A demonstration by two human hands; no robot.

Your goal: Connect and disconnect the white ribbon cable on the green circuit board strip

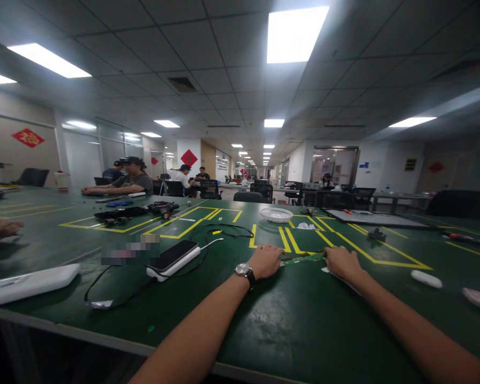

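Note:
A thin green strip (304, 260), with pale and brownish marks like a circuit board, lies low over the tabletop between my hands. My left hand (267, 261), with a watch (245, 271) on its wrist, has its fingers closed at the strip's left end. At the other end, the fingers of my right hand (343, 262) are bent and closed on it. My fingers hide both ends of the strip. Something white, which I cannot make out, shows beneath my right hand. Beyond my hands stands a round white plastic basket (276, 215), near some crumpled white paper (306, 226).
Yellow tape lines mark the green table (264, 325). On my left lie a phone (174, 255) on a white block, black cables and a white power strip (32, 285). A white oval object (426, 279) lies right. Another person's hand (2, 229) rests at the left edge.

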